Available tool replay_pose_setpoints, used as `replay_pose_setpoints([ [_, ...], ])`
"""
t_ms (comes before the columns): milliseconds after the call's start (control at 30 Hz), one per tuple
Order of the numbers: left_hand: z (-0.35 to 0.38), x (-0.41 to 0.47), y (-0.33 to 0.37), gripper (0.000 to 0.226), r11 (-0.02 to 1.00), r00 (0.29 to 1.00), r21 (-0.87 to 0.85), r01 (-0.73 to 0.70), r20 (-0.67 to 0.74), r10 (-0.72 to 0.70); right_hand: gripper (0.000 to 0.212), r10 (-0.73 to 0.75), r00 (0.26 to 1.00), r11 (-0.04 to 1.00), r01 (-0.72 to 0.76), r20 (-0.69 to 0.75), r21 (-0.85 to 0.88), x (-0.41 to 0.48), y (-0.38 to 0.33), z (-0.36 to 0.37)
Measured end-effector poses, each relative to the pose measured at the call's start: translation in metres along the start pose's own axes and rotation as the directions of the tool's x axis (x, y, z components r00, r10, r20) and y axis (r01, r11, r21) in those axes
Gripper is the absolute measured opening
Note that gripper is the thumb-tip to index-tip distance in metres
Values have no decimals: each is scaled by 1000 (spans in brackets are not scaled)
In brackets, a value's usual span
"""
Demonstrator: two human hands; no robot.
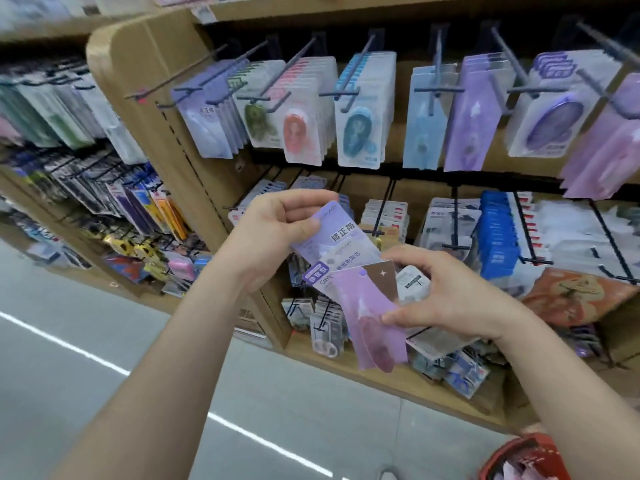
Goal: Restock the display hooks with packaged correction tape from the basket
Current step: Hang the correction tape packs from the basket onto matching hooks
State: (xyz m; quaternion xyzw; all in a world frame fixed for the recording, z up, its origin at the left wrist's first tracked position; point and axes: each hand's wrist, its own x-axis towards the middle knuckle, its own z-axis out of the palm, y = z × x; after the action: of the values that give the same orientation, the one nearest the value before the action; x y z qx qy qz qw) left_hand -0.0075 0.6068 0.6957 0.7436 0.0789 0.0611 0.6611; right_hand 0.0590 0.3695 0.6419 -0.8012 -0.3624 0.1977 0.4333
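Left hand [273, 233] pinches a lavender correction tape pack [334, 230]; right hand [450, 299] grips several fanned packs [367, 320], none hung yet. Upper display hooks [440, 90] look mostly full, while the red basket [516, 459] by the shelf [391, 382] bottom edge appears to hold more, so work likely remains.

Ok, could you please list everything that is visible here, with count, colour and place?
lilac pack: one, lilac, in left hand
pink pack: one, pink-purple, in right hand
other held packs: a few, white and lilac, between those two
hung packs: many, lilac, green, red, blue, purple, top row
hooks: several, dark, top row
lower packs: many, blue, white, grey, lower row
basket: one, red, bottom right corner
shelf: one, wood-brown, centre
floor: grey, left
left hand: fingers grip lilac pack
right hand: fingers pinch pink pack
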Motion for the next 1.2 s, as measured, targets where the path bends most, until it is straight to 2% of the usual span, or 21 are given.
replay_pose_setpoints([
  [100, -3, 5, -4, 8, 985, 967, 161, 54, -256, -11, 71, 3, 1000, 998, -4, 11, 68, 18, 5, -1],
  [167, -7, 7, -9, 10, 983, 931, 166, 83, -365, -17, 66, -35, 999, 991, 32, 23, 131, 30, 6, -1],
  [233, -12, 7, -11, 10, 990, 926, 113, 79, -377, -30, 60, -64, 998, 979, 58, 25, 196, 40, 6, 0],
  [333, -17, 7, -12, 8, 999, 942, 19, 42, -334, -33, 61, -82, 996, 947, 70, 28, 313, 53, 11, 5],
  [433, -20, 12, -15, 11, 998, 917, -61, -4, -398, -21, 63, -82, 995, 917, 55, 51, 396, 64, 11, 13],
  [600, -46, 25, -16, 15, 950, 832, -289, -117, -550, -64, 62, -79, 994, 955, 55, 72, 290, 92, 2, 31],
  [733, -86, 36, -21, 12, 914, 801, -348, -208, -597, -46, 63, -35, 998, 972, 21, 55, 233, 111, -5, 49],
  [800, -110, 43, -22, 11, 919, 787, -321, -228, -616, -20, 71, -22, 999, 980, 15, 33, 200, 123, -13, 59],
  [967, -172, 72, -18, 8, 959, 755, -136, -250, -647, 105, 61, -35, 999, 980, 39, -26, 196, 161, -43, 84],
  [1200, -230, 120, -4, 12, 936, 753, 116, -332, -565, 337, 54, -43, 987, 977, 74, -155, 202, 209, -86, 120],
])
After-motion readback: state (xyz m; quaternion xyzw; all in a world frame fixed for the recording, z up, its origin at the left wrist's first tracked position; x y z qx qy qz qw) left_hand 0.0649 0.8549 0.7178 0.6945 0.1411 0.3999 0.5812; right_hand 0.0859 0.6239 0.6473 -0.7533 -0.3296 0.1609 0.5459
